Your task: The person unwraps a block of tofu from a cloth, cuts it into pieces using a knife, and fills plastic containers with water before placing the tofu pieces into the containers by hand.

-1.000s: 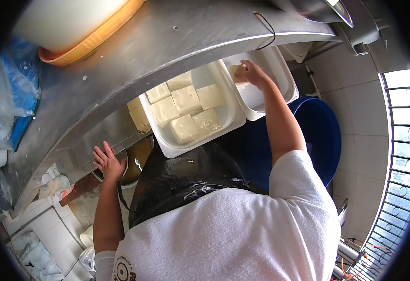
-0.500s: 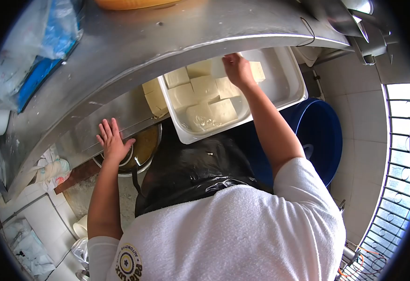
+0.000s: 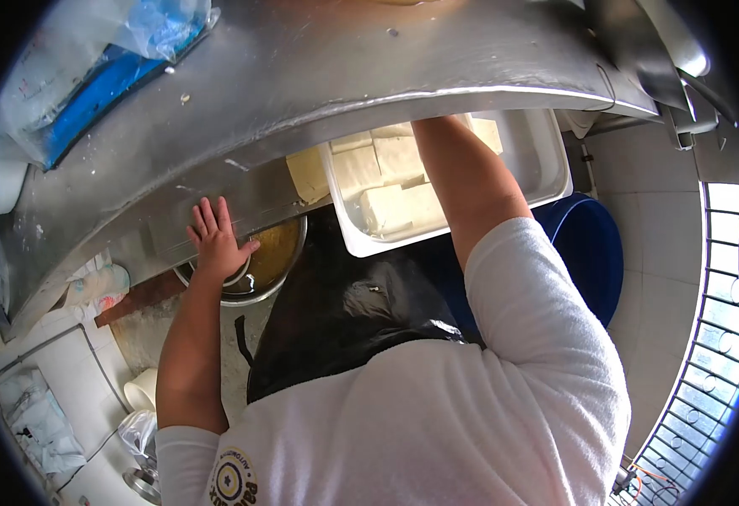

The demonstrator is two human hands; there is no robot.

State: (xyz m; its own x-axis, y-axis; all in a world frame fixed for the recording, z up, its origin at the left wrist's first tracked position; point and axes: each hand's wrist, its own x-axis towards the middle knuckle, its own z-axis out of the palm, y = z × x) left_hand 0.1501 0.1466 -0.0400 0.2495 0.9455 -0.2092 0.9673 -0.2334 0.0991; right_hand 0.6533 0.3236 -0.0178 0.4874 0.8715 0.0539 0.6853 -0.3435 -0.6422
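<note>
My left hand (image 3: 218,240) is spread open against the lower steel shelf (image 3: 163,219), above a round metal pot (image 3: 277,261) with yellowish liquid. My right forearm reaches over a white tub (image 3: 355,239) and under the steel counter's edge, which hides my right hand. Several pale white blocks (image 3: 396,160) lie side by side in the tub. Another pale block (image 3: 487,135) sits in the second white tub (image 3: 555,156), right of my forearm. Yellowish blocks (image 3: 307,175) stand on the shelf left of the tubs.
The steel counter (image 3: 319,67) curves across the top, with blue and clear plastic bags (image 3: 108,93) at its left. A large blue barrel (image 3: 589,244) stands right of my body. Metal pans (image 3: 639,51) are at the upper right.
My right hand has moved from the right tub leftwards and further in, out of sight under the counter. A block now shows in the right tub. My left hand stays spread. The view has shifted.
</note>
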